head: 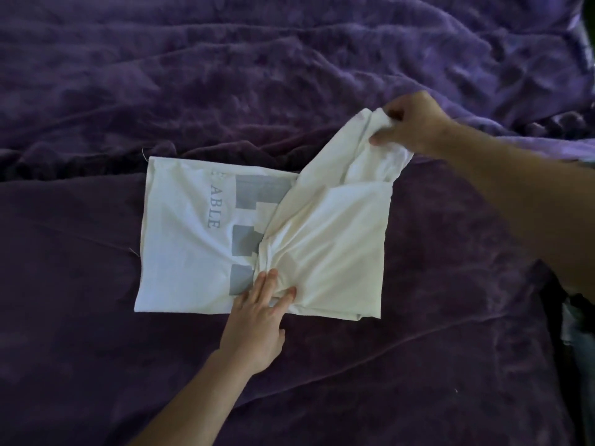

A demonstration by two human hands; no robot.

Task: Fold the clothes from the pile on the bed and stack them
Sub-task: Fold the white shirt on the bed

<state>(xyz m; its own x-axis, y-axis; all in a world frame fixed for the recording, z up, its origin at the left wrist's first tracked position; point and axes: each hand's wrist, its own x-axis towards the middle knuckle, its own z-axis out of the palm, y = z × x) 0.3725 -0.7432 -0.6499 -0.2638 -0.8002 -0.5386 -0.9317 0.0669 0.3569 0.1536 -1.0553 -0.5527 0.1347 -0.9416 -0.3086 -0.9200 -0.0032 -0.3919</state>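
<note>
Lying on purple blanket (225,75), shirt (180,246): left hand (257,317) presses, right hand (409,123) grips

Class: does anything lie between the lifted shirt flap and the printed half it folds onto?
Only the left hand, pressing flat at the crease; the right hand grips the flap of the white shirt.

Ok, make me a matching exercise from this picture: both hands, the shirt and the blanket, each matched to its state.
Column one:
1 left hand
2 right hand
3 white T-shirt
4 purple blanket

Column two:
A spread out, rumpled, underneath
B pinches a raised corner of cloth
C presses flat-fingered on the fold
D half folded, grey print showing

Pairs: 1-C, 2-B, 3-D, 4-A
</note>
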